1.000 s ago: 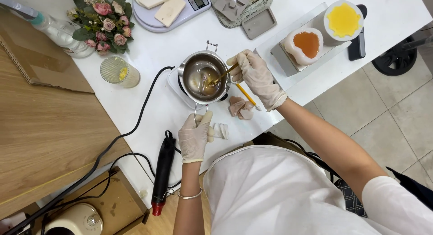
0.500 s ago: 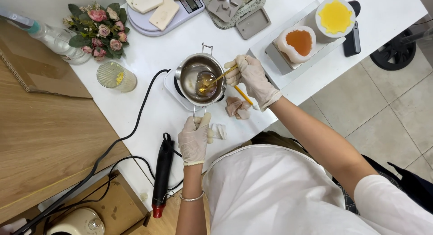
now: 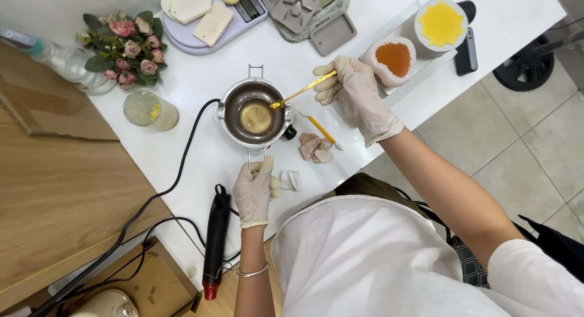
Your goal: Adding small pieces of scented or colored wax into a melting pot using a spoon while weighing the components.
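While your left hand point(image 3: 254, 191) wraps its fingers tight around the wire handle of the small metal pot point(image 3: 254, 115), your right hand point(image 3: 356, 92) pinches the gold spoon point(image 3: 302, 89) between its fingertips. A moment ago the spoon was down inside the pot, low by the far side. Now it has lifted, and its bowl sits at the pot's right rim, with the long handle pointing up toward your glove. So the stirring looks like it has paused, and the spoon may be coming out with a little melted stuff in it; you cannot tell how much from here.

The pot is on the white table point(image 3: 207, 153), on its little heater, right in front of you. Inside it is a pale brown pool with a lighter round patch in the middle. Your left hand has hardly moved.

Just beside the pot lie a yellow pencil point(image 3: 321, 130) and a crumpled pink tissue point(image 3: 315, 148). Past your right hand sits a white mould with orange wax point(image 3: 394, 59).
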